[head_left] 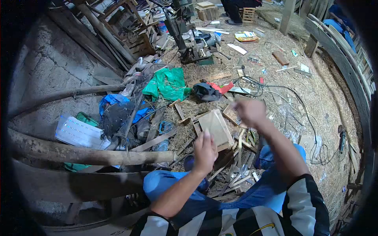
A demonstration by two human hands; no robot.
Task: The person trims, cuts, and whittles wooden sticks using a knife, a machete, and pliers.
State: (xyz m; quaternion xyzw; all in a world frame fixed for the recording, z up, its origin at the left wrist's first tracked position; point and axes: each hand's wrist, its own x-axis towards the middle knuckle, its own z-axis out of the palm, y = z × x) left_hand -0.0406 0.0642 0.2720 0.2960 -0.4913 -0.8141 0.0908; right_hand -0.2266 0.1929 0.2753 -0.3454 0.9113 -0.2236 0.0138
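Observation:
My left hand (205, 152) is raised over the near edge of a light wooden box (214, 128), its fingers closed together; what they hold, if anything, is too small to name. Up and to the right, my right hand (251, 112) is blurred and closed, above a small wooden piece (231, 114). A thin pale streak near its fingertips is too blurred to identify. The box lies between my knees, with a dark gap along its left side.
Scrap wood (236, 181) lies below the box. A green plastic bag (167, 84), a dark cap-like item (206, 92) and a metal stand (197, 55) are beyond. A log (90, 154) runs at left; cables (311, 129) lie right. Two people are partly visible far off.

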